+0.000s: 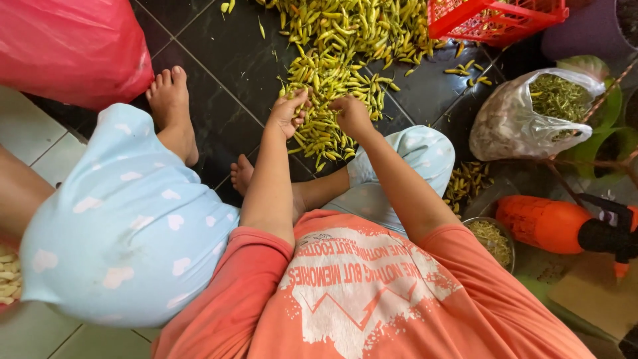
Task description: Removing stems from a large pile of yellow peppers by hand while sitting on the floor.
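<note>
A heap of yellow-green chilli peppers [335, 73] is spread over the dark floor tiles [219, 66], running from the far edge of the scene down to the near hands. The left hand [290, 112] is held at the near left edge of the heap, fingers curled shut around a chilli. The right hand [352, 114] is set just beside it on the heap, fingers bent down among the peppers; what it grips, if anything, cannot be told. A red plastic crate [495, 18] is placed at the far right, touching the heap. A clear plastic bag of green stems [531, 113] is seen to the right, a metal bowl of the same stems [493, 240] nearer, an orange spray bottle [548, 223] beside it. A red sack [70, 46] is found at far left
</note>
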